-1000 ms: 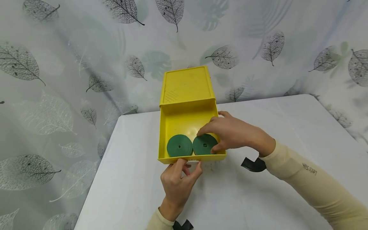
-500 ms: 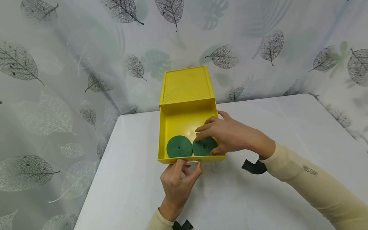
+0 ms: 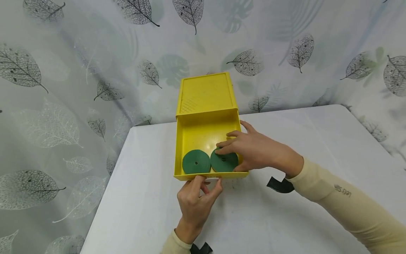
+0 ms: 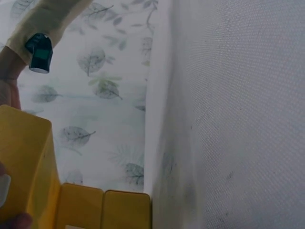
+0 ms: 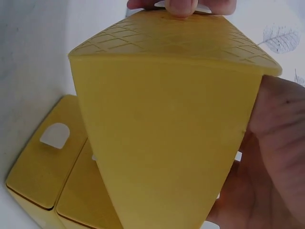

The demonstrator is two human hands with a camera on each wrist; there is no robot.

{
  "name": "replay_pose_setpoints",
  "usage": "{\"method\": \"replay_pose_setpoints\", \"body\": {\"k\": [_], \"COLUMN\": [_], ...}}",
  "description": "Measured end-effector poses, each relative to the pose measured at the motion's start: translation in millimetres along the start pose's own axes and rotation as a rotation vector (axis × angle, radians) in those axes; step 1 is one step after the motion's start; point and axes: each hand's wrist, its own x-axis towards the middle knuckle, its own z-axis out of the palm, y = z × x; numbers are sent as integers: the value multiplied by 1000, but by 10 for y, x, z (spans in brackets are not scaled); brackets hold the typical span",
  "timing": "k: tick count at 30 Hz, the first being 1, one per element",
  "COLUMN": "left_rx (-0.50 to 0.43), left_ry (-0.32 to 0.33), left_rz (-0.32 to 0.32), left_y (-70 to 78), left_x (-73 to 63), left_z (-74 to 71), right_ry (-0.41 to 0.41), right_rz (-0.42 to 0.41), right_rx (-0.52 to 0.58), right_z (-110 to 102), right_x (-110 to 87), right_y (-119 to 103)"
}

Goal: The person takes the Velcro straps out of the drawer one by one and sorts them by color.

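Observation:
A yellow drawer (image 3: 196, 134) stands pulled out of a yellow drawer cabinet (image 3: 206, 93), and two flat green rolls (image 3: 195, 165) lie side by side at its front end. My left hand (image 3: 194, 203) pinches the drawer's front edge at a pale cut-out. Reaching over the drawer's right wall, my right hand (image 3: 258, 148) touches the right-hand green roll (image 3: 224, 163); its fingers are spread over the far part, the thumb beside the near right rim. In the right wrist view the drawer's side (image 5: 162, 133) hides most of that hand.
Below the drawer, two more yellow drawer fronts (image 4: 127, 210) show in the left wrist view. The white-covered table (image 3: 285, 218) extends on both sides. A leaf-patterned curtain (image 3: 269, 35) hangs behind it. Dark straps (image 3: 280, 184) hang at both wrists.
Both green rolls have shifted slightly left inside the drawer. My right fingers have spread and straightened over the right-hand roll. The left hand has stayed put.

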Motion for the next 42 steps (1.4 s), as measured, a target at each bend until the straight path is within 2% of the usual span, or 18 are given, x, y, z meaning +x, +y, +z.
{"method": "replay_pose_setpoints", "body": {"k": [9,20,42], "left_rx": [-9,-12,-24], "left_ry": [-2,-2,-17], "left_rz": [-5,-10,-26], "left_y": [0,4,13], "left_x": [-3,-2,18], "left_z": [1,-3,-22], "right_ry": [63,165,370], "right_rz": [56,62,49], "right_rx": [-20,117,265], "right_z": [50,69,-179], "right_x": [54,32,-79], "right_y": [-55,45,133]}}
